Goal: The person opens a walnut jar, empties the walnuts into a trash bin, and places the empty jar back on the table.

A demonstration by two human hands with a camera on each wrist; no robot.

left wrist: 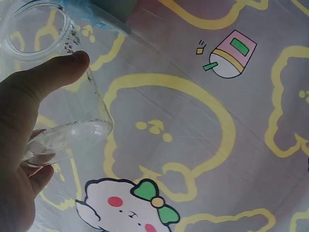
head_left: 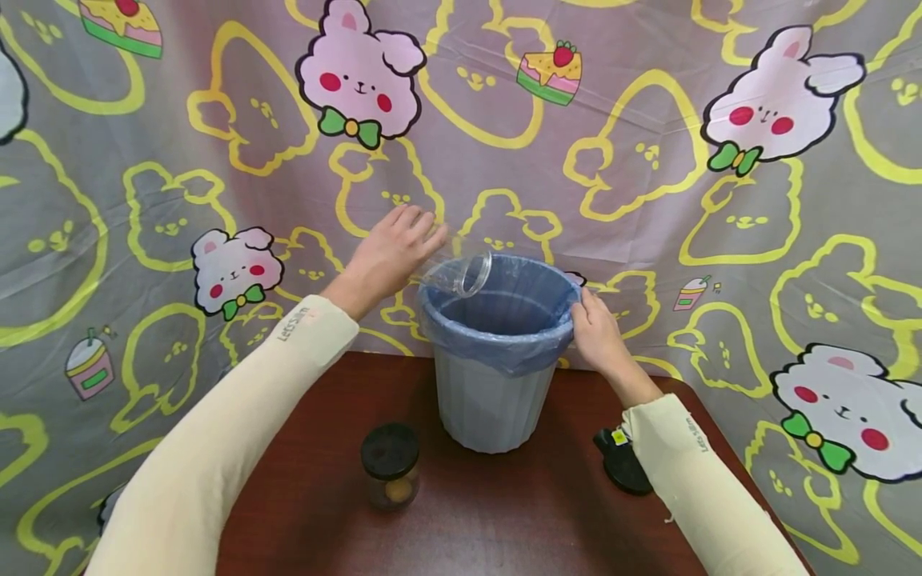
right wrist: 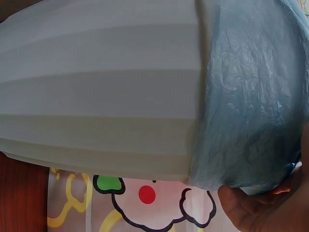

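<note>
So in the head view, the left hand (head_left: 394, 254) is wrapping round a clear jar (head_left: 457, 276), fingers curled on it. The jar is tipping over on its side at the left part of the bin (head_left: 490, 404), long axis running left to right, with its open mouth pointing right, into the bin, and its base sitting back by the hand. Can't tell whether it's touching the rim. The bin is standing upright on the dark red table (head_left: 302, 480), wearing a blue liner (head_left: 497, 352) folded over its rim. The right hand (head_left: 603, 336) is gripping that rim on the right side. A black-lidded jar (head_left: 390, 468) is sitting upright on the near left, and a black object (head_left: 625, 468) is lying to the right, near the sleeve.

Left wrist view: the thumb is pressing along the clear jar's side, mouth pointing off to the left, base facing the other way. Dark specks are clinging to the wall.

Right wrist view: the thumb is bending against the liner's edge, fingers partly going out of frame.
</note>
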